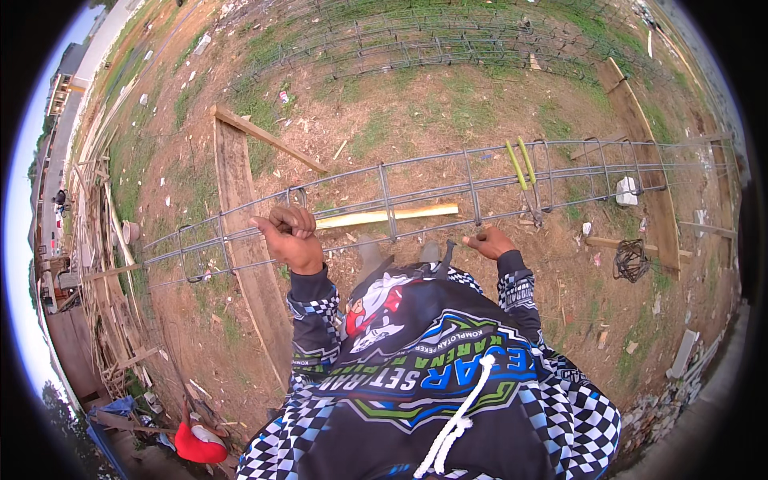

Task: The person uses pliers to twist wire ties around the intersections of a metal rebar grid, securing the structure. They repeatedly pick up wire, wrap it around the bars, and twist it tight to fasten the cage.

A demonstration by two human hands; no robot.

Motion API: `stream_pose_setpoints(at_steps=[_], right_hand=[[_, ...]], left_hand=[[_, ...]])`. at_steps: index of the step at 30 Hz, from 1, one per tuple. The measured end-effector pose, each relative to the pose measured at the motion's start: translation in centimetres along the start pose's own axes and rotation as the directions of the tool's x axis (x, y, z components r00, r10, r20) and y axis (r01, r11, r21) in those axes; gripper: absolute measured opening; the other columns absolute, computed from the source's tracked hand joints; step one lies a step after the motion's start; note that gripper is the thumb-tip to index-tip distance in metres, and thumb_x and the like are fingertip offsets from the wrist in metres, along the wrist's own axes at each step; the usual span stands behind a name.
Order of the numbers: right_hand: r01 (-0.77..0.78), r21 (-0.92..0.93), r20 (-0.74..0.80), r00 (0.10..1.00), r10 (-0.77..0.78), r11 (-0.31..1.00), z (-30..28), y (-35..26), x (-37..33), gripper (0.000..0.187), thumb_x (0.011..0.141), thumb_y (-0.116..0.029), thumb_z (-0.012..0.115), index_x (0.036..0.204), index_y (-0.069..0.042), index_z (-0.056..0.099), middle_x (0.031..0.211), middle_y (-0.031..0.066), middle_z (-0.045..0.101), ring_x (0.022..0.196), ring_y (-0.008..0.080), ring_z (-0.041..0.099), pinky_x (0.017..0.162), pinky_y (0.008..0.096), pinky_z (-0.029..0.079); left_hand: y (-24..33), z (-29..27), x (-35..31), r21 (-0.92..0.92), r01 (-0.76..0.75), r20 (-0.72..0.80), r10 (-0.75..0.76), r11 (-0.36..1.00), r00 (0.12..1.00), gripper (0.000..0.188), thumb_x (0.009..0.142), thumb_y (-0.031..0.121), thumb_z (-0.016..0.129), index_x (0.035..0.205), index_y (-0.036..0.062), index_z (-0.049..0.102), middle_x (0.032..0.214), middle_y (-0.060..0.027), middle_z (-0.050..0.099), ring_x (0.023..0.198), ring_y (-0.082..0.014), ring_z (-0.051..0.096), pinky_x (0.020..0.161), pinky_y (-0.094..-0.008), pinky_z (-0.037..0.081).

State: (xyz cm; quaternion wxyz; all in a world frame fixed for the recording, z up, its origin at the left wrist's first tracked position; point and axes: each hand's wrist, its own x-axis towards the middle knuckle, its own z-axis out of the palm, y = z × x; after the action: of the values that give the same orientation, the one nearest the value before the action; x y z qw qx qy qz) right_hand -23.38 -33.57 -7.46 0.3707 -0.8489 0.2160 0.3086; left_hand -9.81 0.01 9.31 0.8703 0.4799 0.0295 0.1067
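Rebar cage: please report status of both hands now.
Left hand gripping rebar cage top bar. Right hand on lower bar. Yellow-handled pliers hang on cage, right.

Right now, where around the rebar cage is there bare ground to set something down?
Bare dirt lies between the rebar cage and the wire mesh behind it. Right of the right hand, the wire coil and scraps crowd the ground. Left of the left hand, the plank and timber pile fill it.
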Motion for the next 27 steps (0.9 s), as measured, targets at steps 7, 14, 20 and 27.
stream_pose_setpoints(at_steps=[7, 14, 20, 27], right_hand=[[0.096, 0.929, 0.113, 0.846, -0.521, 0.357, -1.1, -12.6, -6.3, 0.055, 0.098, -0.043, 0.049, 0.128, 0.003, 0.053, 0.105, 0.0121, 0.068, 0.086, 0.0192, 0.066, 0.079, 0.0309, 0.053], [0.088, 0.995, -0.096, 0.907, -0.410, -0.037, -2.8, -18.6, -4.4, 0.041, 0.097, -0.028, 0.058, 0.124, 0.003, 0.054, 0.076, -0.0019, 0.053, 0.063, 0.0060, 0.048, 0.055, 0.0210, 0.043], [0.353, 0.866, -0.164, 0.869, -0.466, 0.354, -5.6, -17.7, -2.8, 0.027, 0.099, -0.024, 0.055, 0.108, 0.001, 0.060, 0.066, -0.0054, 0.045, 0.051, 0.0017, 0.036, 0.041, 0.0169, 0.028], [0.210, 0.793, 0.225, 0.771, -0.595, 0.572, -1.3, -19.7, -4.3, 0.028, 0.099, -0.028, 0.054, 0.097, -0.001, 0.063, 0.062, -0.0078, 0.040, 0.049, 0.0011, 0.031, 0.044, 0.0178, 0.022]], left_hand=[[-1.7, 4.0, -4.0, -0.009, -0.252, 0.427, 0.232, 0.968, 0.874, 0.070, 0.097, 0.064, 0.025, 0.057, 0.0072, 0.038, 0.050, -0.0013, 0.032, 0.048, -0.0139, 0.025, 0.049, -0.0317, 0.019], [-5.2, 5.9, -8.4, 0.124, -0.526, 0.952, 0.048, 0.841, 0.302, 0.023, 0.093, 0.022, 0.057, 0.081, 0.0037, 0.054, 0.077, -0.0089, 0.056, 0.072, -0.0308, 0.055, 0.067, -0.0421, 0.044], [-2.2, 2.5, -8.1, 0.439, -0.588, 0.886, -0.216, 0.679, 0.411, 0.069, 0.065, 0.003, 0.065, 0.133, 0.0104, 0.052, 0.123, -0.0172, 0.059, 0.118, -0.0424, 0.052, 0.108, -0.0475, 0.037], [-1.7, 0.0, -4.2, 0.443, 0.053, 0.238, -0.174, 0.895, 0.955, 0.036, 0.096, 0.016, 0.060, 0.124, -0.0062, 0.056, 0.117, -0.0187, 0.064, 0.112, -0.0222, 0.061, 0.095, -0.0327, 0.049]])
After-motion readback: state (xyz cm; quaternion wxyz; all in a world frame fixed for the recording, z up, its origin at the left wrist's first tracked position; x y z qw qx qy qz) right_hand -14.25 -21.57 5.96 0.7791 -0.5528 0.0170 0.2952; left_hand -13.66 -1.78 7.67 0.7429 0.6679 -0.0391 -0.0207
